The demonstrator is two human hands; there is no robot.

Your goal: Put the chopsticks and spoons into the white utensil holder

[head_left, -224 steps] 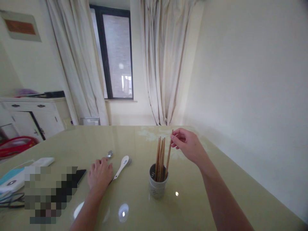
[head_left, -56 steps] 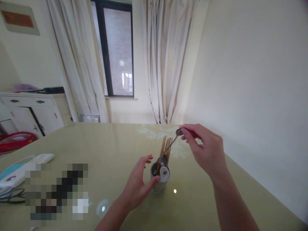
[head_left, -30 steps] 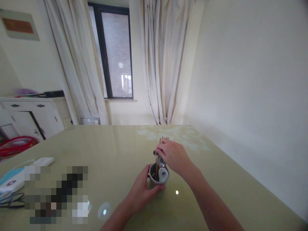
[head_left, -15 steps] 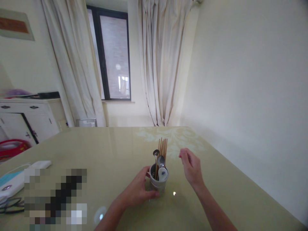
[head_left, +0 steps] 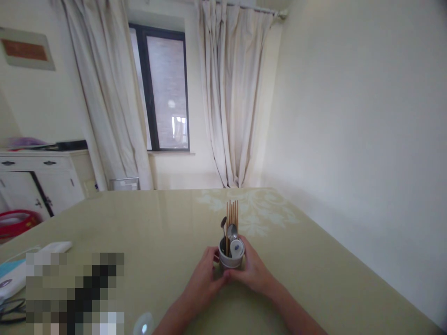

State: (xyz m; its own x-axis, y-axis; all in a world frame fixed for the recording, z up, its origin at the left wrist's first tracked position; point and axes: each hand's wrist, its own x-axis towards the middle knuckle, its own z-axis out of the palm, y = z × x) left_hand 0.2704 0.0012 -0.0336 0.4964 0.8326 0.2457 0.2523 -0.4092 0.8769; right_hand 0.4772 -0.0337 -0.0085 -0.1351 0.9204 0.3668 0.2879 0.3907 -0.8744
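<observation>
**Both hands closed on the utensil cup, mid-table**

We record the left hand (head_left: 204,281) and the right hand (head_left: 254,275) clasped on opposite sides of a small pale utensil cup (head_left: 230,262). The cup stands upright on the glossy green table (head_left: 157,228), near its middle and directly in front of the person.

Grip: the left fingers (head_left: 210,255) curl round the cup's left wall. The right fingers (head_left: 247,249) wrap its right wall up to the rim. The thumbs lie at the cup's near side, but the view is too small for us to tell whether they touch each other.

Contents: a bundle of wooden chopsticks (head_left: 232,213) stands upright in the cup. Two metal spoons (head_left: 232,231) sit bowl-up in front of them. A white ceramic spoon (head_left: 237,249) rests with its bowl at the rim on the right.

Surroundings: a white device (head_left: 52,246) lies at the table's left edge, well apart from the cup. Beyond the table we note a dark-framed window (head_left: 164,88) between pale curtains (head_left: 230,93), with a white cabinet (head_left: 38,172) and a red basket (head_left: 14,218) at the left.
</observation>
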